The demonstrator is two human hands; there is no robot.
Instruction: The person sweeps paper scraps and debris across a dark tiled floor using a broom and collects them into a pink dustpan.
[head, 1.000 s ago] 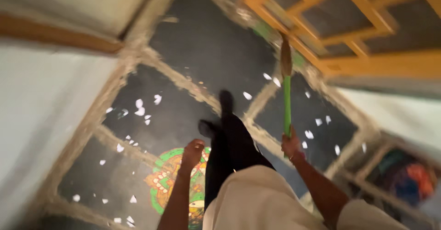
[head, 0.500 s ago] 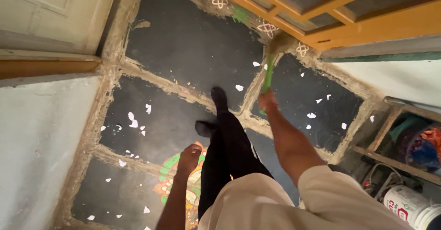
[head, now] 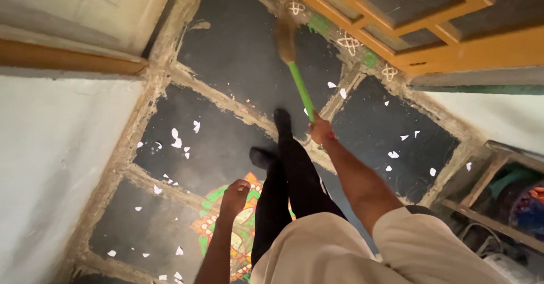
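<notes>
Nearest, the left hand (head: 235, 196) hangs loosely curled with nothing in it, over a painted floor design (head: 226, 227) in green and orange. Beside it the person's black-clad legs (head: 289, 176) step forward. Further out, the right hand (head: 321, 131) is wrapped in a fist around the lower end of the broom (head: 294, 71), whose green handle slants up and away from that hand to a tan bristle head resting on or just above a dark floor tile (head: 243, 51). White paper scraps (head: 178, 139) lie scattered to the left of the left hand, and more sit to the right of the right hand. Beyond the bristles stands an orange door frame (head: 408, 40). By its look the broom is light, the handle stiff and smooth, the bristles soft and yielding; a one-handed hold near the handle's end seems enough, though a hold closer to the bristles would likely give firmer control
</notes>
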